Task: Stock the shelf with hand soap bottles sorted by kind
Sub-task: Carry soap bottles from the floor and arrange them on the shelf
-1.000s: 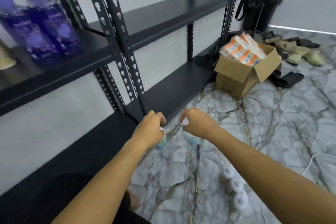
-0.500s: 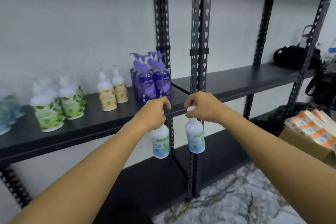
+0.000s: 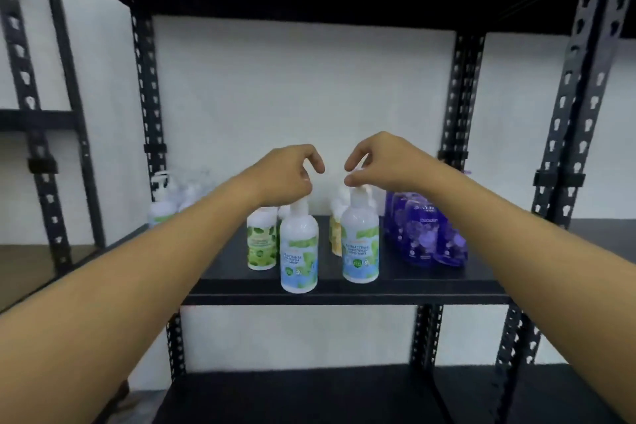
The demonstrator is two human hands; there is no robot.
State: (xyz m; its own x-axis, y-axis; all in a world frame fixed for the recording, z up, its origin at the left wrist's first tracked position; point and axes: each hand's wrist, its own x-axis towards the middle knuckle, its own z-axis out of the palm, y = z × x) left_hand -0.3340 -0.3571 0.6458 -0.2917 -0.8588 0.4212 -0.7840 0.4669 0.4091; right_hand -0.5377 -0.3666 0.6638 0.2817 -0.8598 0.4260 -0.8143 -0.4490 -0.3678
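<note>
Left hand (image 3: 287, 175) pinching pump top of left mint bottle (image 3: 298, 251), hanging at shelf (image 3: 430, 280) front edge, 6 o'clock of green bottles (image 3: 261, 244). Right hand (image 3: 382, 162) pinching pump of right mint bottle (image 3: 360, 244), 9 o'clock of purple bottles (image 3: 426, 234). Bottles looking full, fairly heavy, smooth plastic, likely slippery; pump neck gripping loosely, body hold probably safer.

Your black shelf (image 3: 430, 280) carries purple bottles (image 3: 425, 234) at three o'clock, green-leaf bottles (image 3: 261, 246) at nine, yellow ones (image 3: 335, 232) between.
</note>
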